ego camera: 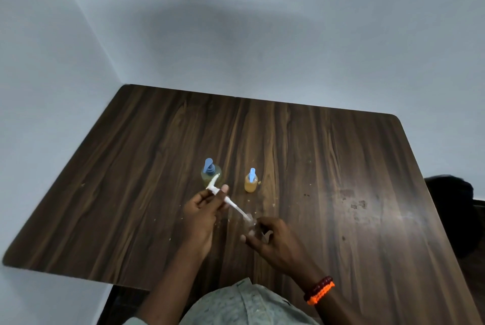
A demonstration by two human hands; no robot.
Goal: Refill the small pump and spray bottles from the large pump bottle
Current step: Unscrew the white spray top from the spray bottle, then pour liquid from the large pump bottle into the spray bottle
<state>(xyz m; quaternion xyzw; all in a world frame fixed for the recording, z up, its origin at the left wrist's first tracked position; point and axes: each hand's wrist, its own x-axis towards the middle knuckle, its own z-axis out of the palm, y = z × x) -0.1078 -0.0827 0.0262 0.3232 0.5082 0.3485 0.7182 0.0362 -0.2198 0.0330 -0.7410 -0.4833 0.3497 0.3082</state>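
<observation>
So the left hand [202, 209] pinches a white pump head [223, 196], its tube angled down into a small clear bottle [253, 225] that the right hand [273, 239] grips.

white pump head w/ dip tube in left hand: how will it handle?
Probably very light: the left hand holds the white pump head by fingertips alone. Its thin dip tube looks bendy. The tube may be wet and slippery, given the specks on the table.
</observation>
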